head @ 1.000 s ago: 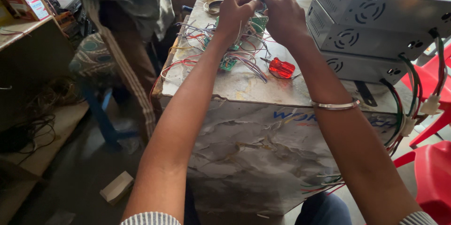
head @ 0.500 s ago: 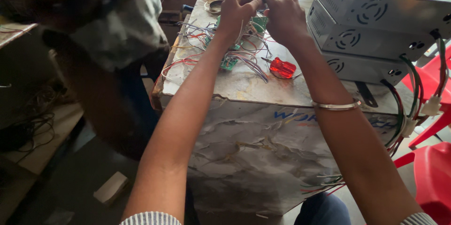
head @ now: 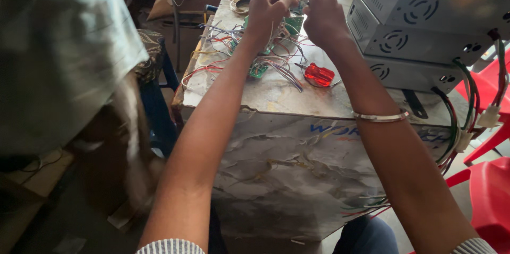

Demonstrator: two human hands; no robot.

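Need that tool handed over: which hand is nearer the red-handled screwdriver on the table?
Right. The right hand is raised just beyond the red-handled screwdriver; the left hand is farther off, on the screwdriver's left.

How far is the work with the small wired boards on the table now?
Done: three grey metal boxes are stacked on the table, with wire bundles hanging out of them. In hand: the left hand and right hand pinch a small wired part between them. Left: loose green boards and tangled coloured wires lie below; a red screwdriver rests unused.
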